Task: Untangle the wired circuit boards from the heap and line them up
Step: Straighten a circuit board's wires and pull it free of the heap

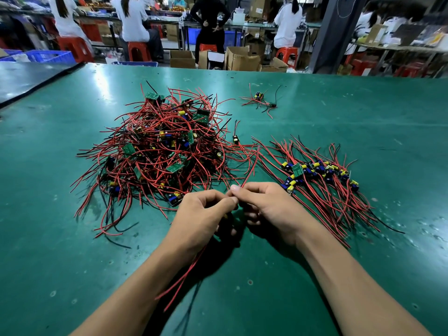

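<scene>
Both hands meet just in front of the tangled heap of small green circuit boards with red and black wires. The left hand and right hand pinch thin red wires together above the green table mat; the lined-up row of boards lies to the right.

Green table: tangled heap left, lined-up row right, small clump behind.

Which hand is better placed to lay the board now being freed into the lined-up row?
Right, probably: the right hand sits nearer the row of boards, while the left hand is on the heap side.
</scene>
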`<state>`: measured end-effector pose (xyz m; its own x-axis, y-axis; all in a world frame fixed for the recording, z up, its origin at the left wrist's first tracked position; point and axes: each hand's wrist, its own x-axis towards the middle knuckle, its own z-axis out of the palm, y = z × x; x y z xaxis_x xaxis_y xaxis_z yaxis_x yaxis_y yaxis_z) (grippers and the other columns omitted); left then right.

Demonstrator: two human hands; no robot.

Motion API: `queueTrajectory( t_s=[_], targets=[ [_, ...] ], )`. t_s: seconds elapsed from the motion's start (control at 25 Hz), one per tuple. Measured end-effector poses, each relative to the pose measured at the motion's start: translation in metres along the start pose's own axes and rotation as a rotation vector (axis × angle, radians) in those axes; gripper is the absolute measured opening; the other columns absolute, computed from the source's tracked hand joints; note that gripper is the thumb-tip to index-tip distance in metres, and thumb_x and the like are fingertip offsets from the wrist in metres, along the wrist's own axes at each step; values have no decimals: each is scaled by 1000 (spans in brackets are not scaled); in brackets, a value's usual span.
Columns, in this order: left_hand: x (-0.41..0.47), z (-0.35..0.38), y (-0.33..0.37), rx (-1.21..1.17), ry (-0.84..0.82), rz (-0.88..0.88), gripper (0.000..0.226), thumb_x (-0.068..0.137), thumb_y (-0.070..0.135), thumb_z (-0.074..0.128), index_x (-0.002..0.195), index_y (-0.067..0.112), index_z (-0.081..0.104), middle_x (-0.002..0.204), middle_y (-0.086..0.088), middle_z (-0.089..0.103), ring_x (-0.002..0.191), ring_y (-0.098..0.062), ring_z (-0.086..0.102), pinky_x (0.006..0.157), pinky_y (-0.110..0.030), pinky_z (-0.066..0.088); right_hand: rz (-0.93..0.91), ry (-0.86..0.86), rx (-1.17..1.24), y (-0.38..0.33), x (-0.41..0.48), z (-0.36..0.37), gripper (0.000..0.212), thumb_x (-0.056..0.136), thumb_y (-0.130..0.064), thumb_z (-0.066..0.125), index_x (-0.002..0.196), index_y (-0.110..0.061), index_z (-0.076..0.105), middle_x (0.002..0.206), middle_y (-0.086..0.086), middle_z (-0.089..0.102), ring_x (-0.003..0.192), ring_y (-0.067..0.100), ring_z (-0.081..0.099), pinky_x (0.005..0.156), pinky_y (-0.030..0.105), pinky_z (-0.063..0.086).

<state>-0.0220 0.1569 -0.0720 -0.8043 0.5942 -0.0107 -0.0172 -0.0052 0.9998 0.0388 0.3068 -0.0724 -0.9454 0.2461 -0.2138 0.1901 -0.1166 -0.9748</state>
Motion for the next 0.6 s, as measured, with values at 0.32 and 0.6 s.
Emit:
queueTrajectory(
  t_s=[0.32, 0.6],
  targets=[
    [3, 1, 1, 10, -28, -15, 20, 85, 9, 69, 67, 1, 65, 58, -12, 57, 53, -25, 55, 52, -29, 42, -3, 182, 270, -6, 7, 2, 30, 99, -23, 60, 78, -8, 76, 58, -5, 43, 38, 2, 28, 34, 14, 23],
    [1, -2, 2, 77, -115, -1, 19, 85, 12, 70, 70, 2, 66, 58, -9, 59, 54, -23, 56, 56, -30, 42, 74, 226, 682, -15, 11, -9, 32, 103, -26, 51, 85, -2, 65, 56, -4, 40, 32, 1, 26, 30, 13, 21]
  ],
)
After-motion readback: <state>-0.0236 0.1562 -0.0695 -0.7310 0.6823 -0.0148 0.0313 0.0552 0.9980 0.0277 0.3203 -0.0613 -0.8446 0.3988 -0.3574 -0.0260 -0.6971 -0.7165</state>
